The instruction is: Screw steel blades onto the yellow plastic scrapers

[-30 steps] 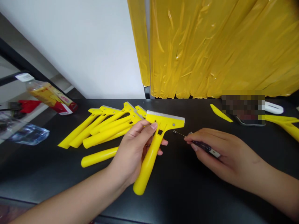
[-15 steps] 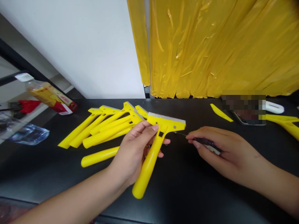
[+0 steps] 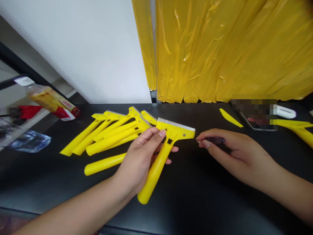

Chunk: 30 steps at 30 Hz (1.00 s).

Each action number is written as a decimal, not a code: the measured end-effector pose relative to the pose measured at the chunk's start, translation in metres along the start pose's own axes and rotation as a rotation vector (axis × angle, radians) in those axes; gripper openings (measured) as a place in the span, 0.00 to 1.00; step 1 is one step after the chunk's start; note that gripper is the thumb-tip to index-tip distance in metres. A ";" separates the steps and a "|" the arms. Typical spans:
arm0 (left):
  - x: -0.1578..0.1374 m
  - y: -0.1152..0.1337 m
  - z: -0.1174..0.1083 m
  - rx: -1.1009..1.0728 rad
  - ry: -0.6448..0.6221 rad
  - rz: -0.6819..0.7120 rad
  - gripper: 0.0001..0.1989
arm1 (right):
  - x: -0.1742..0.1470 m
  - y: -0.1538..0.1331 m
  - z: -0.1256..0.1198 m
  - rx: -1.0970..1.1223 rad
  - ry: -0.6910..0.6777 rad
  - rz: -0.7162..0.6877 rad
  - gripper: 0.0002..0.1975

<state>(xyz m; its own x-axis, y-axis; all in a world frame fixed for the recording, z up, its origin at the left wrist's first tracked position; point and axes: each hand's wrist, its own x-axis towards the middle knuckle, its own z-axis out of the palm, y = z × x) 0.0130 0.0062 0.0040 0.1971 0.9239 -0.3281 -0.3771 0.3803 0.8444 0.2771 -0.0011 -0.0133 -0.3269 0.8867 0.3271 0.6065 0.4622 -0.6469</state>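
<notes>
My left hand [image 3: 143, 153] is closed around the neck of a yellow scraper [image 3: 156, 171], thumb on its head beside a small dark hole. A metal blade strip runs along the head's top edge, and one screw shows near the right end. Just right of the head, my right hand [image 3: 227, 147] pinches a small screwdriver [image 3: 215, 140] with a dark handle. Its thin shaft points left toward the underside of the head; the tip is hidden. Left of my left hand lies a pile of yellow scrapers [image 3: 110, 130], with another handle [image 3: 105, 164] in front.
On the black table [image 3: 195, 195], a yellow plate piece [image 3: 230, 118], a phone [image 3: 259, 125], a white case [image 3: 286, 112] and another yellow scraper part [image 3: 300, 132] lie to the right. A drink bottle [image 3: 52, 101] and clear plastic [image 3: 31, 141] are at left. Yellow plastic sheeting [image 3: 220, 49] hangs behind.
The scraper has tilted slightly in my left hand. My right hand has turned the screwdriver and moved slightly closer; its tip, with a small screw by it earlier, is now out of sight.
</notes>
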 end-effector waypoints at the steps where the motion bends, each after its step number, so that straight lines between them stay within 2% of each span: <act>1: 0.000 0.000 0.000 -0.001 -0.003 0.004 0.08 | 0.001 0.000 0.000 0.014 0.001 0.028 0.07; 7: -0.001 0.000 0.001 0.000 -0.004 0.018 0.09 | 0.004 -0.002 -0.001 0.090 0.008 0.104 0.09; 15: -0.001 0.001 0.000 0.047 -0.022 0.001 0.09 | 0.007 -0.009 -0.011 0.129 0.081 0.161 0.10; 23: -0.001 0.002 0.000 0.043 0.004 -0.007 0.10 | 0.008 -0.010 -0.014 0.310 0.105 0.351 0.20; 30: 0.000 0.002 0.001 0.038 0.001 -0.005 0.08 | 0.005 -0.011 -0.017 0.299 0.122 0.379 0.22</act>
<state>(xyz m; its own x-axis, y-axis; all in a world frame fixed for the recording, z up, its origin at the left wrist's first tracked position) 0.0129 0.0072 0.0055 0.1977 0.9221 -0.3326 -0.3413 0.3828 0.8585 0.2814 -0.0011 0.0072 -0.0256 0.9949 0.0975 0.4261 0.0990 -0.8992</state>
